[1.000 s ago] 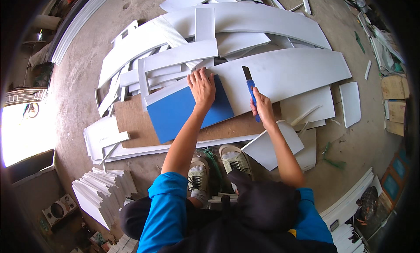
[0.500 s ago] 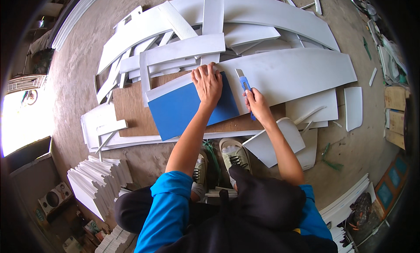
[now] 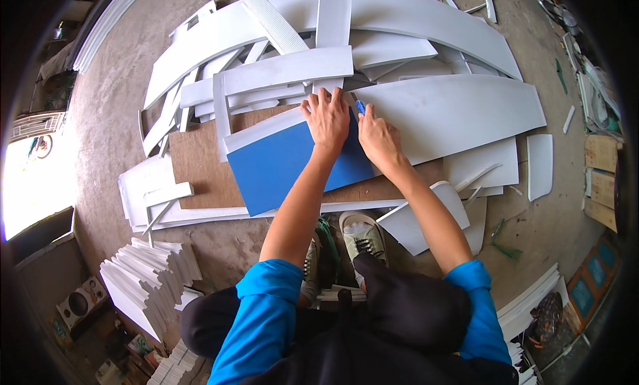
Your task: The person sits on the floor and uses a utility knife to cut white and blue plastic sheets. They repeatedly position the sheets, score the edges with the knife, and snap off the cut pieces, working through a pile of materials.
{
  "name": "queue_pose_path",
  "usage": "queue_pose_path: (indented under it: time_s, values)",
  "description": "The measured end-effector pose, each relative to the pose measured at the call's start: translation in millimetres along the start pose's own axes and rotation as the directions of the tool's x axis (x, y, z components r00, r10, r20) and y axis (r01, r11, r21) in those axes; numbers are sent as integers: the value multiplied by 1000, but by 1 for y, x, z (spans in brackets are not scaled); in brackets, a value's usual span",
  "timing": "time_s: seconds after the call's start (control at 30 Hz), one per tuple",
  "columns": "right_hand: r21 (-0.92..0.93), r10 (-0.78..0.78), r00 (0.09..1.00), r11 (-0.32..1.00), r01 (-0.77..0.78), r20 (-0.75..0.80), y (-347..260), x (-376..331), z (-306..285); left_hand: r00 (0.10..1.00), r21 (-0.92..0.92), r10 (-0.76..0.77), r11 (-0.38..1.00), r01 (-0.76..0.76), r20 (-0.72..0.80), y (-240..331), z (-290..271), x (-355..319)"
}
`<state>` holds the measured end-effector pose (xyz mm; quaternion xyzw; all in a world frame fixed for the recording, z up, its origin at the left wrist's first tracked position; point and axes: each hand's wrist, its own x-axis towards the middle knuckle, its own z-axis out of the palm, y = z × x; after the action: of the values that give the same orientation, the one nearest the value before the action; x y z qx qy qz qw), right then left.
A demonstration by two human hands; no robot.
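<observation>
A sheet (image 3: pixel 286 162) lies over the left end of a panel (image 3: pixel 466 115), both partly above a wooden board (image 3: pixel 200 172). The left hand (image 3: pixel 327 122) is on the sheet; just right, the right hand (image 3: pixel 381 138) has a utility knife (image 3: pixel 360 106). Offcuts (image 3: pixel 393 48) lie behind, shoes (image 3: pixel 365 242) stand in front, stacked panels (image 3: pixel 150 278) front-left.

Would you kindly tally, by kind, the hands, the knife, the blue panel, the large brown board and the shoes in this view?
Hands (left hand, right hand): 2
Knife: 1
Blue panel: 1
Brown board: 1
Shoes: 2
Total: 7
</observation>
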<state>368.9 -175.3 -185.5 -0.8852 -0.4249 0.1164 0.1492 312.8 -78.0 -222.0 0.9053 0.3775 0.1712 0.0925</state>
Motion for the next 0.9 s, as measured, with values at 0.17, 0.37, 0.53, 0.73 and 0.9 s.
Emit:
queue_pose_path:
  time_s: [0.17, 0.37, 0.53, 0.73, 0.9]
  values:
    - [-54, -13, 999, 998, 10, -38, -3, 1, 9, 999, -16, 19, 1000, -20, -35, 0, 0, 1]
    - [-87, -20, 1000, 996, 19, -11, -9, 6, 10, 999, -64, 14, 998, -17, -36, -2, 1, 2]
    - [-113, -26, 999, 993, 28, 25, -12, 7, 7, 999, -61, 20, 998, -23, -39, -2, 1, 3]
    - [-77, 27, 998, 997, -23, 58, -15, 10, 8, 999, -45, 20, 999, -22, -34, -2, 3, 2]
    - [-50, 39, 995, 998, -34, 94, -17, 14, 5, 998, -53, 27, 998, -30, -59, -4, 4, 2]
